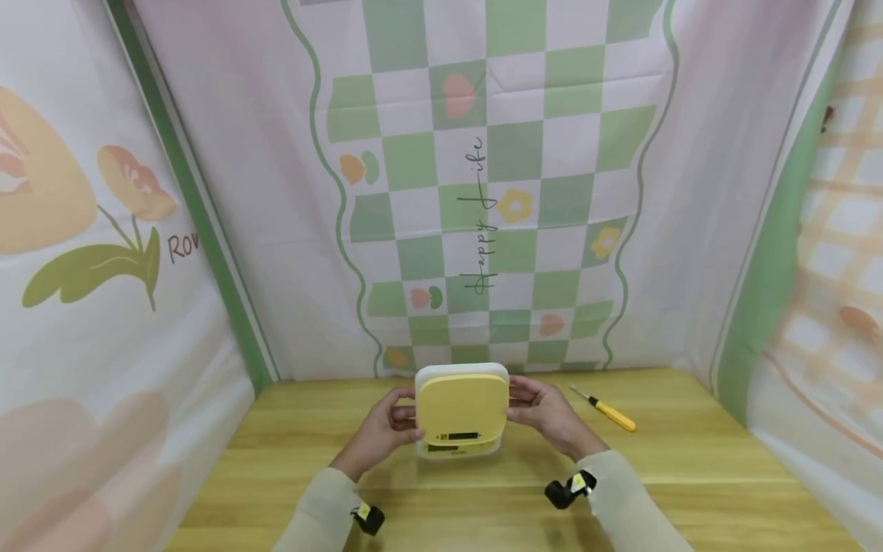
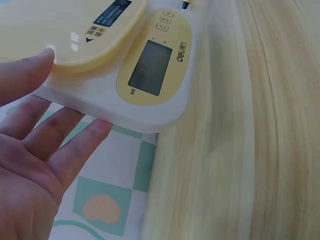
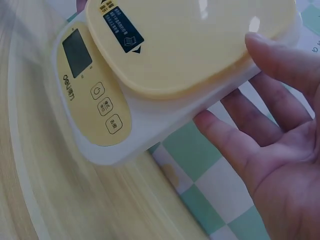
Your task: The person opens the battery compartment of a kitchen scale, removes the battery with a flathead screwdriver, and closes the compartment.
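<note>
Between both hands is a digital kitchen scale, with a white body and a yellow weighing plate, tilted up to face the head camera. My left hand grips its left side, thumb at the plate's rim and fingers behind the body. On the opposite side my right hand holds it the same way, as the right wrist view shows. The scale's display is dark. Three buttons sit beside it on the yellow panel.
A screwdriver with a yellow handle lies on the wooden table to the right of the scale. Behind the table hangs a green-and-white checked cloth; printed cloths also hang at both sides. A small black camera sits on each wrist.
</note>
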Demonstrator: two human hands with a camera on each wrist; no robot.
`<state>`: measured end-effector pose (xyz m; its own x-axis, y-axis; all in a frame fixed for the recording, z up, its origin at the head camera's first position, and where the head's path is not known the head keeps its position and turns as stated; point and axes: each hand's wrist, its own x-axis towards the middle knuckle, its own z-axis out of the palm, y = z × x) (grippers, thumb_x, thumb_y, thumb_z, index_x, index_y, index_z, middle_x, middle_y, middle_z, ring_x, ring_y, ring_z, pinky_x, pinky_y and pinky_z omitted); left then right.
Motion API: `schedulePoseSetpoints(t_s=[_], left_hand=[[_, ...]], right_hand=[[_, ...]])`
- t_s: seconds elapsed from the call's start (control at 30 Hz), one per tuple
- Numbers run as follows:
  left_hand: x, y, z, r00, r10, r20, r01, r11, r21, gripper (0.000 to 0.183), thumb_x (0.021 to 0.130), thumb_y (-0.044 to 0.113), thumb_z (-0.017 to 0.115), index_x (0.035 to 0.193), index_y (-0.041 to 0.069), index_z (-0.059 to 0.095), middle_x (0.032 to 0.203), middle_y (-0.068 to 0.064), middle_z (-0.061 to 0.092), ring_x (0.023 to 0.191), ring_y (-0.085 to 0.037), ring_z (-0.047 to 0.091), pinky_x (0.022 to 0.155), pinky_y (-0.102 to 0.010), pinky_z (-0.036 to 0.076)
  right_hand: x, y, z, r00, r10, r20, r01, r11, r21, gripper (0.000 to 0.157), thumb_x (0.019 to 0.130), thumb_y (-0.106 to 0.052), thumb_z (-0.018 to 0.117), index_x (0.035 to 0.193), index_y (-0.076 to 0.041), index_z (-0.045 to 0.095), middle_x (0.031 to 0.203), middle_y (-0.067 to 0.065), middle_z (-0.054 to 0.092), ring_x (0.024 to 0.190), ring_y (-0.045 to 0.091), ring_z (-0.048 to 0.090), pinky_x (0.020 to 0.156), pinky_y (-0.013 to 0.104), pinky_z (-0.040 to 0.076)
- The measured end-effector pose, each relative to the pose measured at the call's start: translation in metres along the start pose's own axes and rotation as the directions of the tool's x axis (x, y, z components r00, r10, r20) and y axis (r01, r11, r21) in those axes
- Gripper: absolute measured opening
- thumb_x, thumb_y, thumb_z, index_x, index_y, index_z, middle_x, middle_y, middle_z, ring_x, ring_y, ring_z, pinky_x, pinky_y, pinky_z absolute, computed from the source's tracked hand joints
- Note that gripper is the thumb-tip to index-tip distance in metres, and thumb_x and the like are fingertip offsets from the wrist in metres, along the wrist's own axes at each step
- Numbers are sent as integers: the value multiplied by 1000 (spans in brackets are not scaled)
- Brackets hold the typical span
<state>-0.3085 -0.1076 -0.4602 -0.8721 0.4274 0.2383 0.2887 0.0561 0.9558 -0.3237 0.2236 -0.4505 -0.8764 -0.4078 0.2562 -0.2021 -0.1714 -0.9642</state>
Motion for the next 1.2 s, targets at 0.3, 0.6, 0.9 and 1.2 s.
schedulePoseSetpoints(t_s=[0.3,0.6,0.9,1.2], left_hand=[[-1,-1,-1,1000,28,-1,-27,999,46,48,82,-5,74,123,12,56,108,-13,68,98,-30,65,82,-39,58],[-4,2,2,998,24,-64,-21,998,53,44,81,1,76,121,13,61,110,-11,67,104,-29,63,89,-40,55],[-6,3,3,996,68,-60,-63,995,78,32,79,-5,75,108,7,67,114,-6,67,114,-24,59,103,-47,43],[-3,-6,4,992,122,-20,-121,992,32,30,74,-14,74,98,0,65,118,-12,66,118,-26,57,106,-45,41]], right_hand=[[-2,5,-3,996,-42,74,43,999,-16,52,81,10,70,128,-12,64,116,7,68,106,24,64,88,38,55],[-7,2,0,999,-38,33,40,997,-64,39,77,13,73,108,-11,69,100,4,68,93,20,65,83,39,58],[-11,-1,3,999,-18,41,25,984,-179,29,72,14,74,95,0,63,112,13,66,98,28,64,79,41,59],[-13,7,8,997,-49,61,64,961,-271,31,63,16,75,85,1,58,115,19,65,107,26,61,87,32,55]])
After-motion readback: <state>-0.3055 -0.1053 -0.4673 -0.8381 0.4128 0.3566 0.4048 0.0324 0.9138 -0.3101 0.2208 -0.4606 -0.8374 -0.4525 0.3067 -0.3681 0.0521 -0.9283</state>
